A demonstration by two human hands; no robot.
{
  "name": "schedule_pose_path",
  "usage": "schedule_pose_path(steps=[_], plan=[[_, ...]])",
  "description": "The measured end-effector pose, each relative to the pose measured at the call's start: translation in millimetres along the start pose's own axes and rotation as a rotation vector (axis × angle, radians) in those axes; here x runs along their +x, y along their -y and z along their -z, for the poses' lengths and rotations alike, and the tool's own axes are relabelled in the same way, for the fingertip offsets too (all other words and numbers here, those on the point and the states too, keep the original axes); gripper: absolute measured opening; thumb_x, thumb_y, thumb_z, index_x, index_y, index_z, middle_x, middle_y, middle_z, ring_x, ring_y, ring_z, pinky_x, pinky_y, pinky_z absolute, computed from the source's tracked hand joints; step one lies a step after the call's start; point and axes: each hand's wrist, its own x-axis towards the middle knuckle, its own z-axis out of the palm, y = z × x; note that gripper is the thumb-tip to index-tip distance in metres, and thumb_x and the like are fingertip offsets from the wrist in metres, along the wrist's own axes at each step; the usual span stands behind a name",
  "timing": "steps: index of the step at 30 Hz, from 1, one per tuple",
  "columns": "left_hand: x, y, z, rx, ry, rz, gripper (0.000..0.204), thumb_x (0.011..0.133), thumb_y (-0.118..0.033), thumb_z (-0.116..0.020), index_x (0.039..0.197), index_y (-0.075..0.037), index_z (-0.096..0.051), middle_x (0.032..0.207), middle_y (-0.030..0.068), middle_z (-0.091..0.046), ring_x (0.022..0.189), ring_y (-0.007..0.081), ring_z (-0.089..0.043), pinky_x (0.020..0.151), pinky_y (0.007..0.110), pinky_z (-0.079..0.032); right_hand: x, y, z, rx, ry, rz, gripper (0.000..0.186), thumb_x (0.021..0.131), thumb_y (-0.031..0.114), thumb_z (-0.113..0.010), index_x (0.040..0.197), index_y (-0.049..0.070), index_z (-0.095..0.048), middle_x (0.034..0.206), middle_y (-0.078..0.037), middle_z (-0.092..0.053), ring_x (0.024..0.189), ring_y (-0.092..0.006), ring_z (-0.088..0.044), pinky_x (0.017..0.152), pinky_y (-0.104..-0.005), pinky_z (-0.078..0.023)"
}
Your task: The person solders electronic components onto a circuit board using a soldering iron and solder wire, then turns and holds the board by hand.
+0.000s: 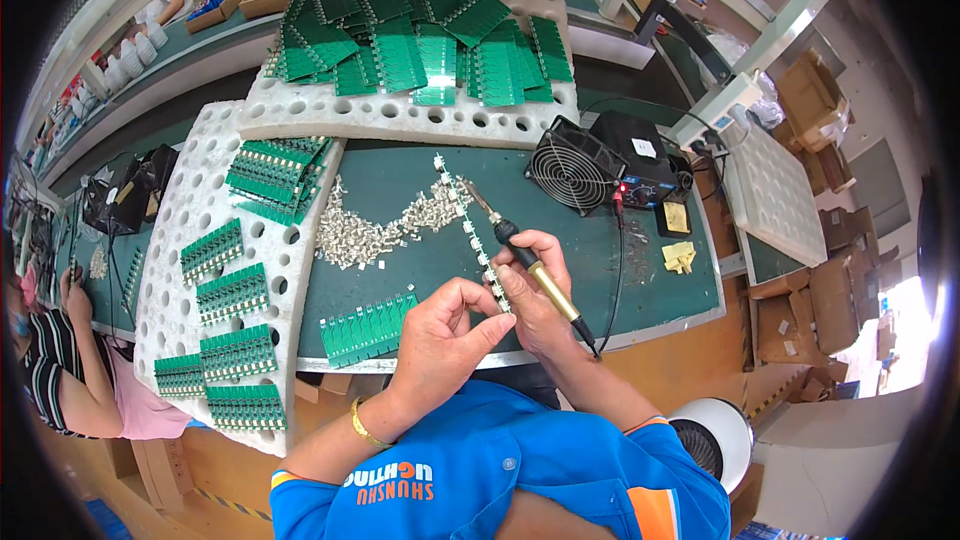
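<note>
My left hand [440, 335] pinches the near end of a narrow circuit board strip [468, 225], seen nearly edge-on with a row of small white connectors along it. A soldering iron [552, 290] with a brass-coloured handle is gripped in my right hand [535, 320], its tip close to the strip's far part; whether it touches cannot be made out. My right thumb lies by the strip's near end. Left of the strip spreads a heap of loose small white connectors [350, 235]. A green circuit board panel [368, 332] lies at the table's front edge.
White foam trays with holes [215, 330] carry several green panels; another tray behind bears a large pile of green boards [410, 40]. A black fan [572, 172], a soldering station [635, 155] and yellow sponges [678, 258] stand right. A co-worker [85, 360] sits at left.
</note>
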Motion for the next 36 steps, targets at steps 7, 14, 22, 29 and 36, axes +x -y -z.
schedule_pose_path(steps=[7, 14, 22, 29, 36], plan=[[1.0, 1.8, 0.6, -0.035, -0.001, 0.009, 0.016, 0.084, -0.008, -0.077, 0.086, -0.007, -0.062, 0.060, -0.0129, -0.037, 0.053, -0.0033, -0.027, 0.046, 0.018, -0.019, 4.7, -3.9, -0.4, -0.002, 0.025, 0.007, 0.038, 0.091, 0.011, -0.070, 0.123, 0.008, -0.049, 0.104, -0.004, -0.055, 0.092, -0.0098, -0.054, 0.082, -0.0249, -0.046], [5.1, 4.2, 1.2, -0.081, 0.013, 0.028, 0.016, 0.084, -0.011, -0.078, 0.086, -0.007, -0.062, 0.058, -0.0126, -0.037, 0.053, -0.0026, -0.027, 0.047, 0.020, -0.020, 6.7, -5.6, 4.6, -0.036, 0.006, -0.019, 0.040, 0.090, 0.013, -0.072, 0.123, 0.008, -0.048, 0.105, -0.005, -0.055, 0.091, -0.0105, -0.054, 0.081, -0.0253, -0.046], [8.6, 5.6, 4.1, -0.117, 0.021, 0.051, 0.016, 0.084, -0.011, -0.078, 0.087, -0.007, -0.062, 0.056, -0.0123, -0.037, 0.051, -0.0027, -0.028, 0.046, 0.020, -0.021, 11.0, -9.1, 5.3, -0.035, 0.003, -0.024, 0.041, 0.090, 0.011, -0.072, 0.123, 0.008, -0.048, 0.103, -0.005, -0.057, 0.089, -0.0108, -0.054, 0.080, -0.0258, -0.047], [10.0, 10.2, 8.5, -0.087, 0.017, 0.048, 0.018, 0.084, -0.012, -0.078, 0.087, -0.007, -0.062, 0.056, -0.0115, -0.038, 0.050, -0.0024, -0.029, 0.046, 0.020, -0.022, 13.9, -11.3, 4.4, -0.027, 0.015, -0.009, 0.041, 0.089, 0.011, -0.072, 0.123, 0.008, -0.048, 0.104, -0.005, -0.056, 0.092, -0.0113, -0.055, 0.084, -0.0269, -0.048], [9.6, 8.9, 12.7, -0.090, 0.022, 0.071, 0.018, 0.084, -0.012, -0.078, 0.088, -0.007, -0.062, 0.056, -0.0115, -0.038, 0.051, -0.0023, -0.029, 0.047, 0.020, -0.022, 17.2, -8.8, 5.3, -0.064, 0.022, 0.037, 0.042, 0.089, 0.008, -0.072, 0.123, 0.007, -0.048, 0.105, -0.006, -0.056, 0.094, -0.0121, -0.055, 0.086, -0.0281, -0.048]])
